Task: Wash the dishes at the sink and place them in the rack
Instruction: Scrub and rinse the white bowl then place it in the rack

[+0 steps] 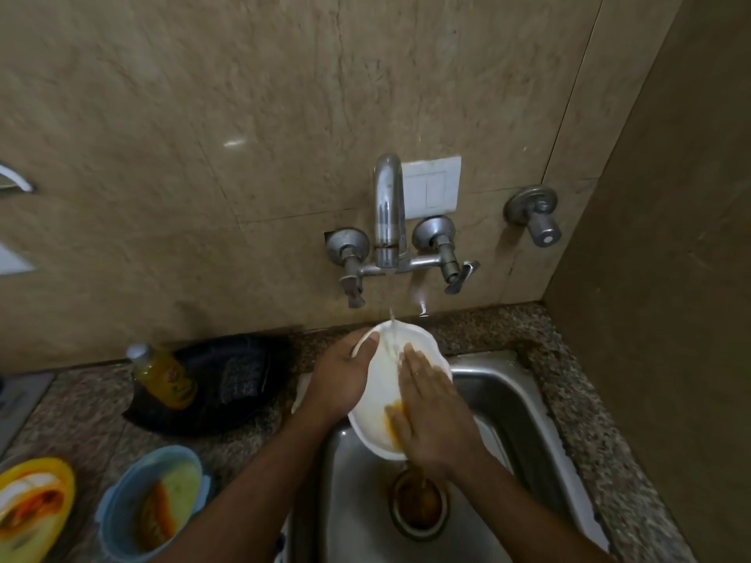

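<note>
Nearby, a yellow bottle (166, 379) leans on a black tray (244, 384); soiled blue bowl (152, 509) closer.

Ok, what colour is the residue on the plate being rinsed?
Orange-yellow, smeared on the white plate beneath the right hand; the head view shows it.

Yellow bottle (164, 379) on granite counter (85, 412), wall switch (433, 188).
</note>
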The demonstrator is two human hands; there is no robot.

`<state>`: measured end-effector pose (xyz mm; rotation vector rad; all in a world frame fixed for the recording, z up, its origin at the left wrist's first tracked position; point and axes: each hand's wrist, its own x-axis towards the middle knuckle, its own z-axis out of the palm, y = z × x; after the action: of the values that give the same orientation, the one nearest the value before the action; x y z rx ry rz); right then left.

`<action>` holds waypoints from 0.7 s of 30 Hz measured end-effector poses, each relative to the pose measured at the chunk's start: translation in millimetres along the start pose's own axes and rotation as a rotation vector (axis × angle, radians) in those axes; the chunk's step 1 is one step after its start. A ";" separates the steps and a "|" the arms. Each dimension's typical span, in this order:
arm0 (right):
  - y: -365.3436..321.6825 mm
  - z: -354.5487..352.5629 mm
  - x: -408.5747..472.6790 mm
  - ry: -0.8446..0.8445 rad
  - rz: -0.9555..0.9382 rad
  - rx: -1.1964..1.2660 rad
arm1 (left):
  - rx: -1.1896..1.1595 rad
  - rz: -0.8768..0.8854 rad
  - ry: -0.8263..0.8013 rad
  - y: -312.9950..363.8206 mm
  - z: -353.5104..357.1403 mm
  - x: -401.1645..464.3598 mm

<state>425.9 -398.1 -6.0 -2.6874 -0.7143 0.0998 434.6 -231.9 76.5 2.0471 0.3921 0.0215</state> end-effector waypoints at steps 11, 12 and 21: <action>-15.1 7.6 -22.2 -0.019 -0.129 0.011 | -0.036 0.028 0.072 1.2 -6.0 -2.6; -12.1 8.3 -27.4 -0.027 -0.175 -0.022 | -0.045 0.022 0.075 -0.9 -8.6 -1.7; -4.0 -1.1 -22.8 -0.085 -0.247 -0.137 | -0.147 0.014 0.059 -2.2 -4.3 0.7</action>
<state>404.3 -406.5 -4.0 -2.7098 -1.1097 0.1061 433.9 -227.0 76.7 1.9076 0.4013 0.1157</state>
